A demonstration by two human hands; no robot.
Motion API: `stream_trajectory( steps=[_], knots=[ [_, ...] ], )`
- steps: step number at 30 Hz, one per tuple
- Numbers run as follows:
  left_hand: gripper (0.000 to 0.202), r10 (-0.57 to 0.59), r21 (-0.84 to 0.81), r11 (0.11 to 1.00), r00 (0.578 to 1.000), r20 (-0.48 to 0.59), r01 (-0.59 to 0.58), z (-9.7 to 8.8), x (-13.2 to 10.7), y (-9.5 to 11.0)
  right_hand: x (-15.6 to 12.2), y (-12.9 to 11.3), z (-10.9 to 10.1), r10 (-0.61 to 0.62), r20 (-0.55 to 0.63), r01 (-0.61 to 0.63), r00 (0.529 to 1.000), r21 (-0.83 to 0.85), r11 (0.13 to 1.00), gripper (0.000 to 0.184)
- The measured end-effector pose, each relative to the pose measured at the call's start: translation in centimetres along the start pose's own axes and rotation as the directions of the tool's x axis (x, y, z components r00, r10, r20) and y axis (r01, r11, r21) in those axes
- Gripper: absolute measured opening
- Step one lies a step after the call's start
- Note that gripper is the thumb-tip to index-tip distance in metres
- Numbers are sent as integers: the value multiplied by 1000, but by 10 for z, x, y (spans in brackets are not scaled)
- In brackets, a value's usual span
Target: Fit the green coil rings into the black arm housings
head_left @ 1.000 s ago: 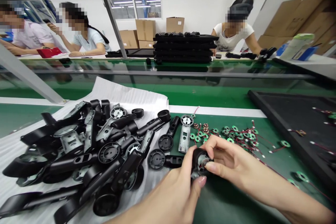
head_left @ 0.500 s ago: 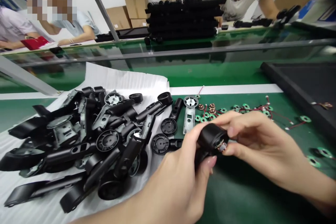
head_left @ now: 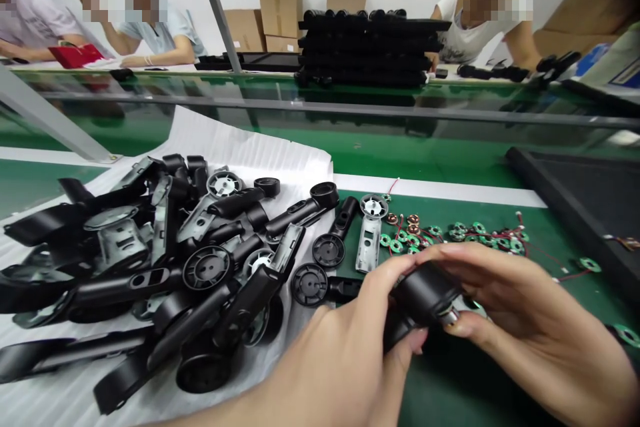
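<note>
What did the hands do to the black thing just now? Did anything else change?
Both hands kept hold of the black plastic cylinder; nothing was let go. The left hand and right hand moved it rightward and turned it onto its side, so its small shiny metal end points right. The heap of black plastic parts on the white foam sheet and the green round boards with red wires stayed put.

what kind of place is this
Probably a factory assembly line: a green conveyor belt, a heap of black moulded plastic parts, and small green wired circuit boards.
</note>
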State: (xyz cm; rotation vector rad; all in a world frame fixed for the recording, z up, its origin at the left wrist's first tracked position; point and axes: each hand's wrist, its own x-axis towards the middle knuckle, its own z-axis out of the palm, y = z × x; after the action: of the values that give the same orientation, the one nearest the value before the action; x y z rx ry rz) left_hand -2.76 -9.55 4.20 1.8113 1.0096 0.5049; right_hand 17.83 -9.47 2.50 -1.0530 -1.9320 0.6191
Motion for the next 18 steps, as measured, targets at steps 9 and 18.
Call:
stream_trajectory(
  steps=[9, 18],
  knots=[
    [44, -3, -165, 986, 1000, 9, 4, -6, 3, 6, 1, -6, 11, -300, -168, 207, 939, -420, 884, 36],
    [41, -159, -519, 837, 984, 74, 174, -5, -6, 16, -5, -4, 2, -129, -379, 43, 916, -228, 973, 23]
  ],
)
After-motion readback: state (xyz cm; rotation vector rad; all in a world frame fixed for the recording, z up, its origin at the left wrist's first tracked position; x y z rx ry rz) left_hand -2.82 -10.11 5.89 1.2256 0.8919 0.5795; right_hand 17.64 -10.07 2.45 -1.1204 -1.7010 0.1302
